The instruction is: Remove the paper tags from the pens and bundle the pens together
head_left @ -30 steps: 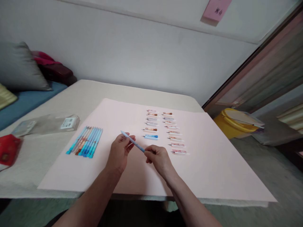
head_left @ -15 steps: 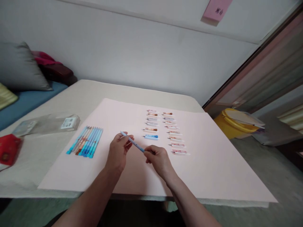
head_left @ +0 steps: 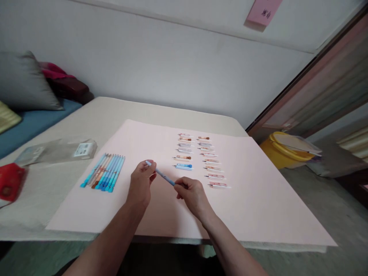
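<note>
Both of my hands hold one light blue pen (head_left: 162, 175) above a pink paper sheet (head_left: 258, 199). My left hand (head_left: 140, 184) pinches the pen's far end with closed fingers. My right hand (head_left: 192, 193) grips the near end, fingers curled. Several blue pens (head_left: 105, 172) lie side by side on the sheet to the left of my hands. Two rows of small pen caps and parts (head_left: 199, 159) lie on the sheet beyond my right hand.
The sheet lies on a beige table (head_left: 94, 115). A clear plastic package (head_left: 57, 150) and a red object (head_left: 10, 184) sit at the table's left. A yellow bucket (head_left: 283, 149) stands right of the table. Cushions (head_left: 25, 82) lie on a blue couch at far left.
My left hand has closed more tightly around the pen's far end and shifted slightly left. My right hand has barely moved.
</note>
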### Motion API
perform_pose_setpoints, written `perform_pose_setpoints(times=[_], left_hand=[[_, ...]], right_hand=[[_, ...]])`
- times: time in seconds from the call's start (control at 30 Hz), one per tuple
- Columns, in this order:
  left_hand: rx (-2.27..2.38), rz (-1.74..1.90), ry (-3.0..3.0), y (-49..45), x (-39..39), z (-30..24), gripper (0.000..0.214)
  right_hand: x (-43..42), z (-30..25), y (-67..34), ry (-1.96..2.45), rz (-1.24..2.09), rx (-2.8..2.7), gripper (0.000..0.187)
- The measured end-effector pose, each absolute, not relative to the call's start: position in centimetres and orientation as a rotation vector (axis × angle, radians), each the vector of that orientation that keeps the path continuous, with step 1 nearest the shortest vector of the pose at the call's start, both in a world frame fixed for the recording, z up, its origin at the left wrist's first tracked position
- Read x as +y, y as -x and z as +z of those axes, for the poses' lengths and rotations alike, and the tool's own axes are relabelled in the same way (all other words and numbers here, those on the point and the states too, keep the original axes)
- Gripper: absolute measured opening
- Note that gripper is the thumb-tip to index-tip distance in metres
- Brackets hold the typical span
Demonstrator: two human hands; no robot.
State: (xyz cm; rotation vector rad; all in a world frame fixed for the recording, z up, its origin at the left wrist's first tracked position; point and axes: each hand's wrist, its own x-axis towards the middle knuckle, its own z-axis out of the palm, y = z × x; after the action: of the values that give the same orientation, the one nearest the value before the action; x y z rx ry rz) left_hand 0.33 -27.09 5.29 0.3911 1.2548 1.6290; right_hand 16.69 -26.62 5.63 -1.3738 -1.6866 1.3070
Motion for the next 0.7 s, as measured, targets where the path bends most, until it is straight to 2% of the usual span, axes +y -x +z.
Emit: perform_pose_setpoints(times=[0.27,0.5,0.7], left_hand=[[1.180,1.634,-0.376,0.09,-26.99,5.63,0.040],[1.259,1.616,-0.317,0.11,-26.99,5.44,0.028],[1.112,1.665,-0.371,0.28,-26.93,5.64,0.038]], right_hand=[[-26.70,5.86,-16.71,1.387,1.302,-1.673,0.011],[-26.94,5.81,-16.48,1.367,1.326,-1.664,0.011],[-26.61,6.09,-16.59,1.340,1.534,-1.536,0.009]])
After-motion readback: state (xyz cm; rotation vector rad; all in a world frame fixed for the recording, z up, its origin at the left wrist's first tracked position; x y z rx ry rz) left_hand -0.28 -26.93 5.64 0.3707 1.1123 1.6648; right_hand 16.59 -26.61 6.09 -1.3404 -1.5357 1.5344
